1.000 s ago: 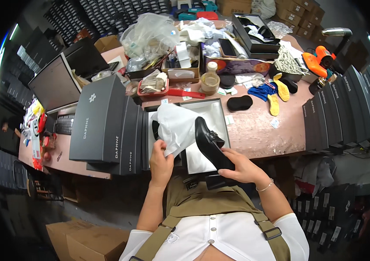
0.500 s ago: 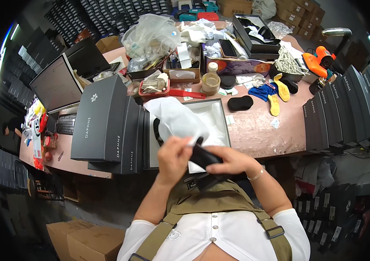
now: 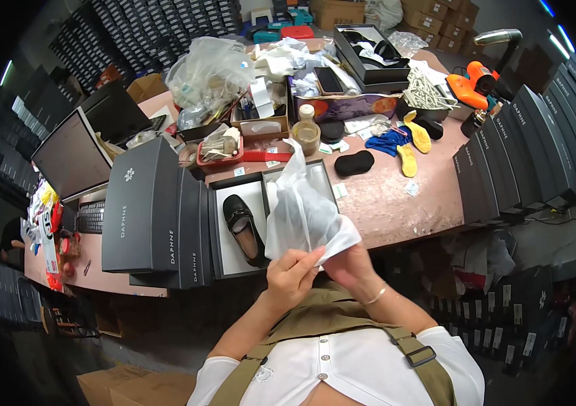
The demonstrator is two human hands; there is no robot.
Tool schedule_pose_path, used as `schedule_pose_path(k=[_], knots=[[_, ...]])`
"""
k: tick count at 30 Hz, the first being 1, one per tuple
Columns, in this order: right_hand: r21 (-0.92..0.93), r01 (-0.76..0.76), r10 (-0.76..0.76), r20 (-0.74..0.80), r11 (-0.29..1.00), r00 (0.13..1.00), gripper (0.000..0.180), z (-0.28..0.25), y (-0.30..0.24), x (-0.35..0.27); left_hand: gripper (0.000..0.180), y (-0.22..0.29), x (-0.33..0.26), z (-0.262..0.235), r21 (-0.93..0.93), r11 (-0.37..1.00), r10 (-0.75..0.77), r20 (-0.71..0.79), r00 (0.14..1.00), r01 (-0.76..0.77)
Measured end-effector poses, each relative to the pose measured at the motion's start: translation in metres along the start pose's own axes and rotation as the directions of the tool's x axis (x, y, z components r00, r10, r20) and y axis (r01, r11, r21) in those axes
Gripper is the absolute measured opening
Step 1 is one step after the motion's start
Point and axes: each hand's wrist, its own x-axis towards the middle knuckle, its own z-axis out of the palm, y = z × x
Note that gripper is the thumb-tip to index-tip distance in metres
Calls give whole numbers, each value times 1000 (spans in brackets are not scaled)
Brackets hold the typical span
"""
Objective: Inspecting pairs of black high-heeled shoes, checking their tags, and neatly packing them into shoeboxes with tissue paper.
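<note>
Both of my hands work on a thin white wrapping sheet or bag (image 3: 295, 203) held above an open shoebox. My left hand (image 3: 293, 276) pinches its lower edge between thumb and fingers. Beside it, my right hand (image 3: 352, 265) is closed around the right part of that edge, some of its fingers covered by the white material. A darker, greyish shape shows faintly through the wrap; its outline is blurred. Inside the grey shoebox (image 3: 217, 254), which has a pale lining, a black loafer (image 3: 244, 230) lies on the left side. The wrap hides much of the box's right half.
Closed dark shoeboxes (image 3: 140, 210) stand left of the open box, more (image 3: 504, 159) at the right. Behind lie a red comb (image 3: 264, 156), a jar (image 3: 307, 135), a black oval pad (image 3: 354, 163), yellow insoles (image 3: 407, 161) and a plastic bag heap (image 3: 210, 81). A monitor (image 3: 71, 154) is far left.
The dark item that was in my hands is out of plain sight. The white wrap has moved right and toward me, into both hands, and the loafer in the box has come into view.
</note>
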Motion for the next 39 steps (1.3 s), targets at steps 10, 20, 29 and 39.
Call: schedule_pose_path(k=[10, 20, 29, 39], knots=[[-9, 91, -92, -110, 996, 990, 45, 8, -27, -33, 30, 12, 4, 6, -100, 990, 114, 106, 988, -103], [-116, 194, -208, -124, 974, 970, 42, 6, -32, -41, 37, 12, -2, 23, -169, 983, 92, 104, 990, -73], [29, 167, -167, -19, 986, 986, 47, -12, -28, -62, 35, 40, -7, 54, -402, 913, 163, 192, 968, -74], [-754, 463, -672, 39, 466, 740, 41, -85, -129, -8, 39, -21, 33, 85, -253, 964, 53, 463, 885, 75]])
